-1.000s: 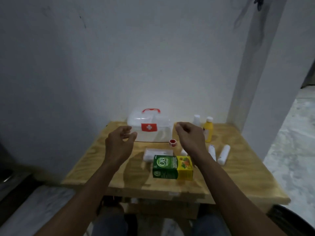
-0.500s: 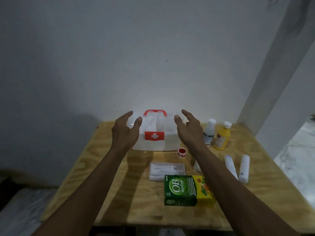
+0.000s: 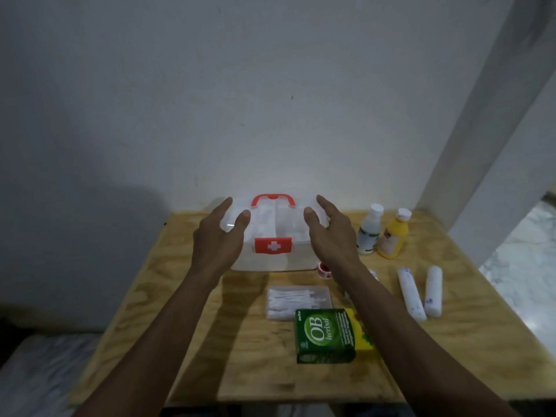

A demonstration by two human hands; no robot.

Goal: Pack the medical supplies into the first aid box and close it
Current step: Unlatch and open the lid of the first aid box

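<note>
We have both hands out over the first aid box (image 3: 272,236), which sits shut at the back of the wooden table (image 3: 186,311) against the wall, its red handle (image 3: 273,200) up and its red cross latch (image 3: 273,245) facing us. Our left hand (image 3: 218,236) and right hand (image 3: 329,236) flank the lid with fingers spread and relaxed, holding nothing; whether the fingertips already touch the clear plastic, we cannot tell. As we judge it, the step in hand is getting the box open, so we should steady the base with one hand and free the front latch with the other, lifting the lid back toward the wall so nothing in front gets swept aside. The supplies all wait outside the box: the white bottle (image 3: 370,230) and yellow bottle (image 3: 393,234) just to its right, two white rolls (image 3: 421,293) nearer us, a small red-capped pot (image 3: 324,269) beside our right wrist, a clear packet of swabs (image 3: 298,300), and the green and yellow OB herbal carton (image 3: 328,335) touching the packet's near edge. Against half a second ago, our hands have come a little further forward along the sides of the lid and stand slightly wider apart, while the box and supplies lie as they did.
</note>
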